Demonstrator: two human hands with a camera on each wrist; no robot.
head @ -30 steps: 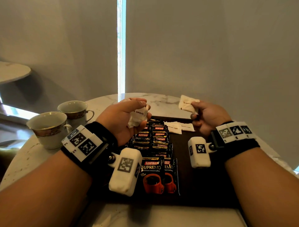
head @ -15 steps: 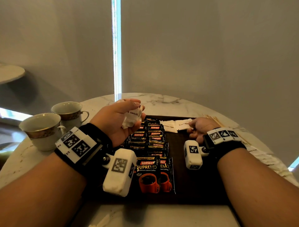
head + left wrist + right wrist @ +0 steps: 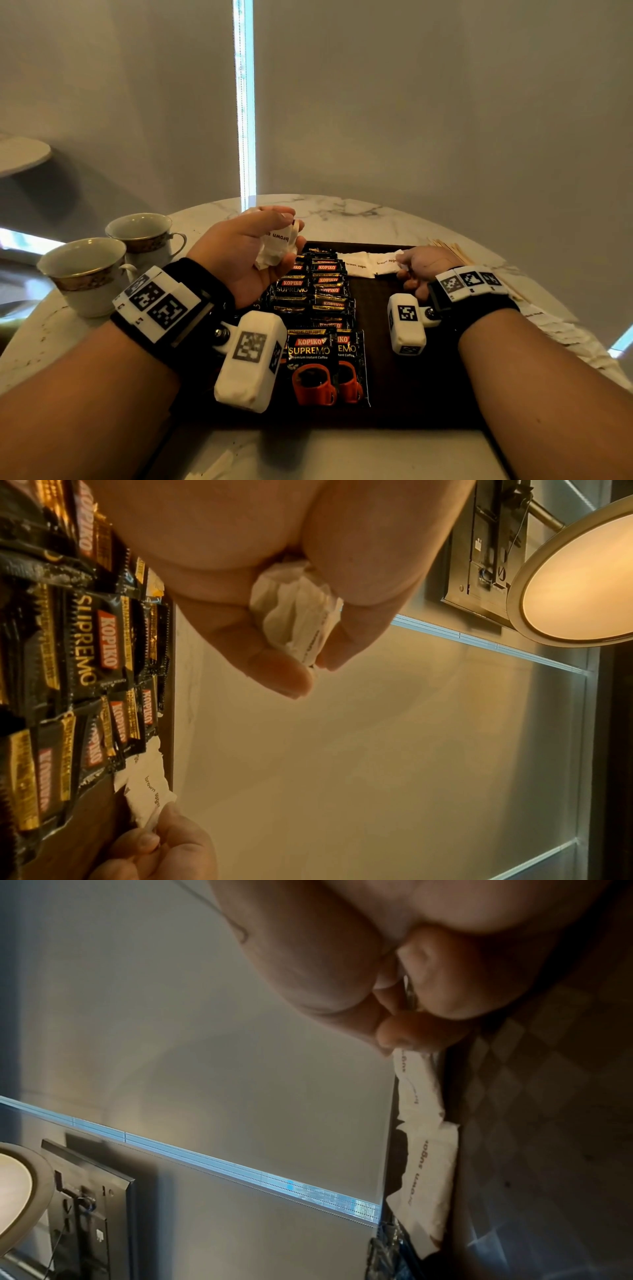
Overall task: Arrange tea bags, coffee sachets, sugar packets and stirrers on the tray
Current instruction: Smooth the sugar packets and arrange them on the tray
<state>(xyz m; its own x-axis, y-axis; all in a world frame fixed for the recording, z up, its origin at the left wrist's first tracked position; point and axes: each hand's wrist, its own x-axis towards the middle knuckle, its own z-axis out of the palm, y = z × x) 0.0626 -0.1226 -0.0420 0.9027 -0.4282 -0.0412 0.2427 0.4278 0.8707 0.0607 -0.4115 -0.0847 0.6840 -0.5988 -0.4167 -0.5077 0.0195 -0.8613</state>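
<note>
A dark tray (image 3: 404,387) lies on the marble table. Two columns of black Kopiko coffee sachets (image 3: 320,308) run down its left half. My left hand (image 3: 260,253) hovers over the sachets and grips a bunch of white brown sugar packets (image 3: 277,243), also seen in the left wrist view (image 3: 298,620). At the tray's far edge my right hand (image 3: 416,267) pinches the end of a sugar packet (image 3: 385,265) lying on the tray, beside another packet (image 3: 354,265). In the right wrist view the fingertips (image 3: 400,1031) hold the packet (image 3: 416,1080).
Two gold-rimmed teacups (image 3: 82,270) (image 3: 144,233) stand at the table's left. Wooden stirrers (image 3: 452,248) lie past the tray's far right corner. More white packets (image 3: 561,339) lie along the table's right side. The tray's right half (image 3: 428,377) is bare.
My right hand has come down from mid-air with a sugar packet and laid it on the tray's far edge beside the other one. The left hand has stayed over the sachets.
</note>
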